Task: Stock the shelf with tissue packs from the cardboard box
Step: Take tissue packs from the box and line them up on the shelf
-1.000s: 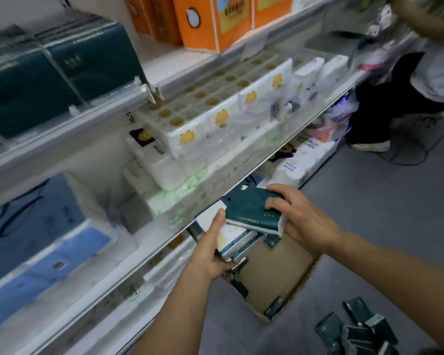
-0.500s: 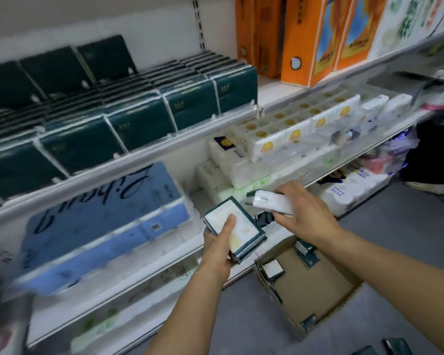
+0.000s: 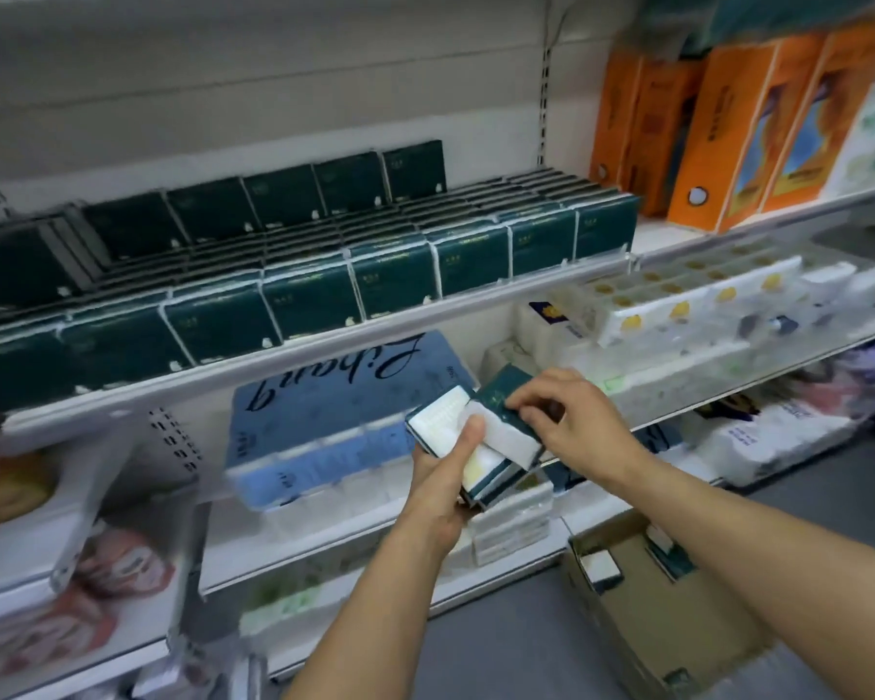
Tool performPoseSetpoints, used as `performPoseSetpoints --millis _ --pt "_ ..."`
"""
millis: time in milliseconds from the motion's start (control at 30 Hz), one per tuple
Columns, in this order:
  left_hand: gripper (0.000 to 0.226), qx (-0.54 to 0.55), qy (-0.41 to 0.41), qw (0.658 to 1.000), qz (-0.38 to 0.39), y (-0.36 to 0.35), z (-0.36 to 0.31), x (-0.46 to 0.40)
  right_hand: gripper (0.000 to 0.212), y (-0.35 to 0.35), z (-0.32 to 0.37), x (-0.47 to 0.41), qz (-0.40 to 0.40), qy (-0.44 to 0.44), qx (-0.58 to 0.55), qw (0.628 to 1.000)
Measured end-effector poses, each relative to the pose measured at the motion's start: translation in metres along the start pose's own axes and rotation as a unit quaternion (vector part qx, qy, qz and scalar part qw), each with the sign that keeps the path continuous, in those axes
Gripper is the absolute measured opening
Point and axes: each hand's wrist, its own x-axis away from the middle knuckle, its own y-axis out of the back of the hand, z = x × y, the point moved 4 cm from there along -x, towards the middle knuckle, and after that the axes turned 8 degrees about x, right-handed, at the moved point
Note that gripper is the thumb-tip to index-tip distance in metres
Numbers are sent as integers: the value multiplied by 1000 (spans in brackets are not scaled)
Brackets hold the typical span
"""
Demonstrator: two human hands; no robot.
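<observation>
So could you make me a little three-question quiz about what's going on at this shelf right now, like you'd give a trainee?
1. True or false: both hands are holding dark green tissue packs.
2. Where do the matching dark green packs already stand? A) top shelf B) bottom shelf C) on the floor
3. Fill in: the cardboard box sits on the ____, at lower right.

Key
1. True: the left hand grips a small stack of tissue packs, and the right hand pinches the top pack.
2. A: rows of shelved green packs fill the top shelf, left of the orange boxes.
3. Floor: the cardboard box stands open there, a few packs inside.
</observation>
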Motion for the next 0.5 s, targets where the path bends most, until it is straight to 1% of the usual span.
performPoseSetpoints --millis 33,67,100,133,167,200,233,300,367,433,500 --pt "84 4 -2 1000 7 5 -6 7 23 1 10 -2 0 -17 -5 1000" --pt "79 2 -5 1000 10 12 -13 15 35 2 21 -4 7 -41 -5 999" --pt "76 0 -8 1000 10 17 -18 19 52 4 27 -5 27 -76 -11 997" --pt "77 -6 -16 1000 8 25 -26 26 70 4 36 -6 64 -115 -35 991" --pt "80 -9 -24 1000 8 33 -32 31 82 4 42 -6 106 -154 -74 980" --pt "82 -9 -28 1000 10 39 -38 36 86 1 46 -6 151 -184 -125 963" --pt "83 -7 -33 999 14 45 -44 40 80 -1 51 -6 196 -200 -163 946" --pt "81 -10 -47 999 6 59 -59 49 77 -6 66 -7 249 -192 -175 933" --pt "85 -17 -51 999 -3 69 -68 55 80 -9 72 -11 256 -187 -179 932" --pt "89 -19 -58 998 -10 80 -83 62 75 -11 87 -15 256 -176 -189 931" --pt "88 -19 -62 998 -27 91 -98 69 71 -12 101 -19 247 -182 -188 933"
